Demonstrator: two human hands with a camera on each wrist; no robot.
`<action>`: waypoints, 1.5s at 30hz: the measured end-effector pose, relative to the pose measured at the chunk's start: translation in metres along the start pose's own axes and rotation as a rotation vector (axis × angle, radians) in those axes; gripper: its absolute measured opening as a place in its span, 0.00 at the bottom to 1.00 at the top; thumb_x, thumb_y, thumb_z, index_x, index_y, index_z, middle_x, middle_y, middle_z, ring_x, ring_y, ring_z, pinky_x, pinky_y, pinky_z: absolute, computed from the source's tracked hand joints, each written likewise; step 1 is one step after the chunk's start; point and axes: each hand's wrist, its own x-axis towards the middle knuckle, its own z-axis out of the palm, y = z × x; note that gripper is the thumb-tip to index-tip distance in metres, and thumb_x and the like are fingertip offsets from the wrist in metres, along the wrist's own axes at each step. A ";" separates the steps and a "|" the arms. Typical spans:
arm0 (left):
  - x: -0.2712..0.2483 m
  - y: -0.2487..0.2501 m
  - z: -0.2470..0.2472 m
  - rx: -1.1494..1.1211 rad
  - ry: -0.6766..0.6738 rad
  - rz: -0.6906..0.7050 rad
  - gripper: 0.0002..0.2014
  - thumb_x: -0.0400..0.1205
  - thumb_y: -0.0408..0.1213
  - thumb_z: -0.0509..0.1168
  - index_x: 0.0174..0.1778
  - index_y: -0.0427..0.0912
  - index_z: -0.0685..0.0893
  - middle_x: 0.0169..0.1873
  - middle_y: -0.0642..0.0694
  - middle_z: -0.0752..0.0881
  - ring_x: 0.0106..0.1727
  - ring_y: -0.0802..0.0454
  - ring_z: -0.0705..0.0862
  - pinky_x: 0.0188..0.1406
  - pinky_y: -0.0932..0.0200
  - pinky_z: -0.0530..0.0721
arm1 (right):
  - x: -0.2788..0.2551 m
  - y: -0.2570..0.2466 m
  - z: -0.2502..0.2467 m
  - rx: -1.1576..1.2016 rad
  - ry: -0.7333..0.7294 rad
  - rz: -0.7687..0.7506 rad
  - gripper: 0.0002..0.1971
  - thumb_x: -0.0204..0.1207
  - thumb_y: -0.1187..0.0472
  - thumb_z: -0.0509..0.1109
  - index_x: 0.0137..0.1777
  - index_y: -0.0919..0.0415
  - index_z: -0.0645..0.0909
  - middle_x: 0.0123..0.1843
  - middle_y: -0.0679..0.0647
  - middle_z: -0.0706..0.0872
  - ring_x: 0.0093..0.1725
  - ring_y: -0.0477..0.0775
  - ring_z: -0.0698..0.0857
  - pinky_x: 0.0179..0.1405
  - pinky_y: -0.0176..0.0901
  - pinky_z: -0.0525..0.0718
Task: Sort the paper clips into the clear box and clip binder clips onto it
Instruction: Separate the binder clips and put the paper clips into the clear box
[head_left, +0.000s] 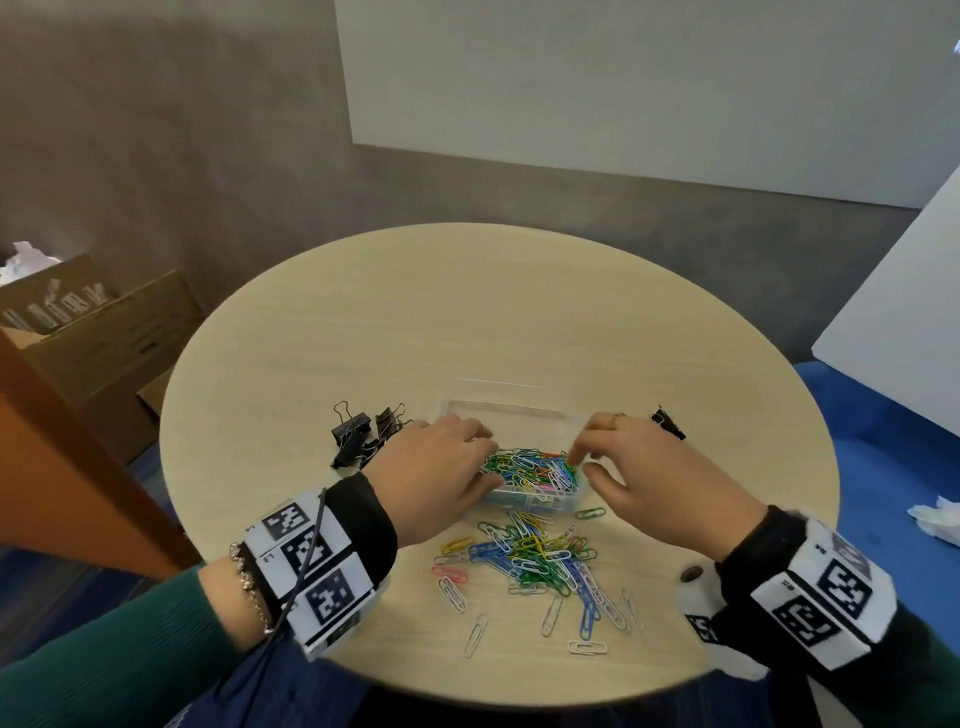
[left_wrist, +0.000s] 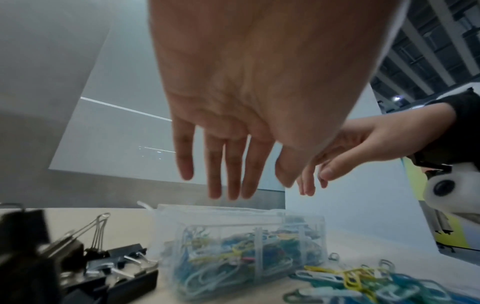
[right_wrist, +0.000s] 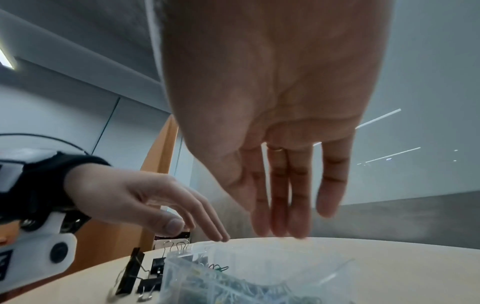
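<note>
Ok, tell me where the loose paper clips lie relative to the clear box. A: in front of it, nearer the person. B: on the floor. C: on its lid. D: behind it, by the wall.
A: the loose clips lie on the table between the box and the person.

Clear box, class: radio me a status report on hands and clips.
Left hand and right hand open over the clear box, which holds paper clips. Loose paper clips on the table. Binder clips unclipped, left of the box.
</note>
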 end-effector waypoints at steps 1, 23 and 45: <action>-0.005 0.000 -0.001 -0.057 0.064 0.059 0.22 0.86 0.52 0.50 0.71 0.47 0.76 0.69 0.52 0.77 0.68 0.52 0.77 0.64 0.50 0.78 | -0.004 0.002 -0.001 -0.017 -0.018 0.016 0.12 0.81 0.59 0.59 0.53 0.52 0.85 0.50 0.45 0.81 0.50 0.48 0.81 0.54 0.46 0.80; -0.044 0.016 0.011 -0.245 -0.111 0.078 0.22 0.82 0.49 0.63 0.72 0.52 0.69 0.66 0.55 0.72 0.64 0.56 0.75 0.60 0.56 0.80 | -0.052 -0.005 0.002 -0.062 -0.377 0.225 0.16 0.71 0.44 0.72 0.54 0.47 0.73 0.52 0.45 0.74 0.48 0.48 0.79 0.48 0.40 0.78; -0.028 0.023 0.013 -0.384 -0.202 -0.150 0.25 0.70 0.55 0.75 0.50 0.46 0.72 0.46 0.51 0.79 0.44 0.52 0.76 0.39 0.58 0.73 | -0.039 -0.015 0.021 0.121 -0.426 0.314 0.32 0.52 0.39 0.84 0.47 0.52 0.69 0.38 0.44 0.79 0.33 0.46 0.78 0.32 0.40 0.75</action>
